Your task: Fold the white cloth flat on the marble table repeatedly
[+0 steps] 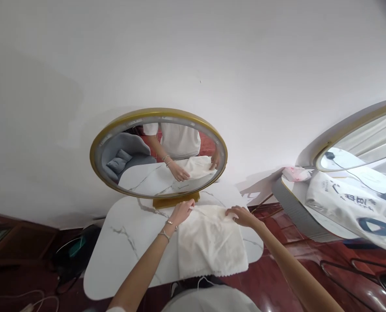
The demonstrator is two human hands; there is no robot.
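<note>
A white cloth (pixel 212 247) with a scalloped lower edge lies over the right part of a white marbled table (pixel 115 242), its near edge reaching the table's front. My left hand (pixel 182 212) pinches the cloth's far left corner. At the far right corner, my right hand (pixel 241 215) has its fingers closed on the fabric. Wrinkles run across the cloth between both hands. Bracelets circle my left wrist.
Behind the cloth stands an oval gold-framed mirror (pixel 158 112) on a gold base (pixel 170 202). At right, a second table holds a white printed bag (pixel 342 195), a pink packet (pixel 296 173) and another mirror (pixel 326 147). A black bag (pixel 79 251) sits at lower left.
</note>
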